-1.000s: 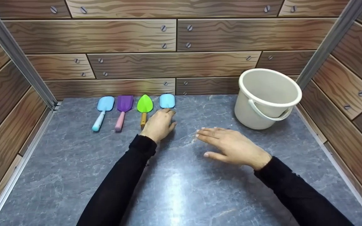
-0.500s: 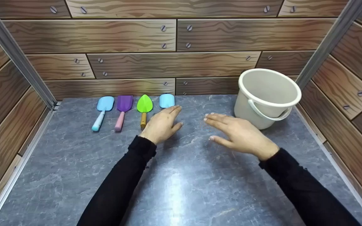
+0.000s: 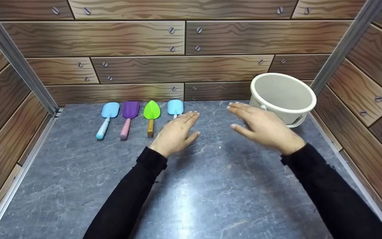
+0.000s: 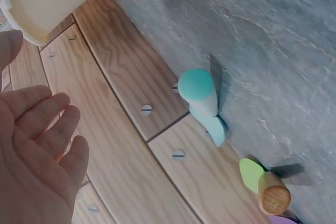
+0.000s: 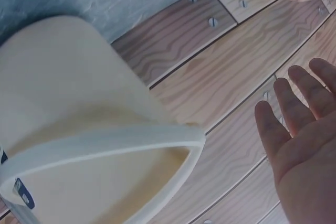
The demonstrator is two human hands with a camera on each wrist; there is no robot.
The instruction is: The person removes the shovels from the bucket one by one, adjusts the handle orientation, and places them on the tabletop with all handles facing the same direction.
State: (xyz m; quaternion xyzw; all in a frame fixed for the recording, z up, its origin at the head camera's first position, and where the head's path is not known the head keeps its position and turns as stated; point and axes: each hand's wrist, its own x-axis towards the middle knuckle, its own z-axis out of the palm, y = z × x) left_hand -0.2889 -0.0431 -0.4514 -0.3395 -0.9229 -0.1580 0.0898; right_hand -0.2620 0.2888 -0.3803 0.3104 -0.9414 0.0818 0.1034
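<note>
My left hand (image 3: 177, 133) hovers with fingers extended and nothing in it. It partly covers the handle of a light blue shovel (image 3: 175, 107), the rightmost of a row of small garden tools. Left of that lie a green trowel (image 3: 152, 110) with a brown handle, a purple shovel (image 3: 131, 109) with a pink handle, and another light blue shovel (image 3: 110, 110). Over the surface in front of the cream bucket (image 3: 283, 93) is my right hand (image 3: 265, 126), also with straight fingers and holding nothing; in the head view it hides part of the bucket's side.
The grey marbled tabletop (image 3: 78, 186) is bounded by wood-patterned panels at the back (image 3: 138, 68) and both sides. Metal corner posts (image 3: 22, 58) stand at left and right. The bucket's handle (image 3: 298, 122) hangs down at its front.
My right hand has moved right and away from me, toward the bucket. My left hand has shifted slightly right, its fingers straightening, uncovering a little of the right blue shovel's handle.
</note>
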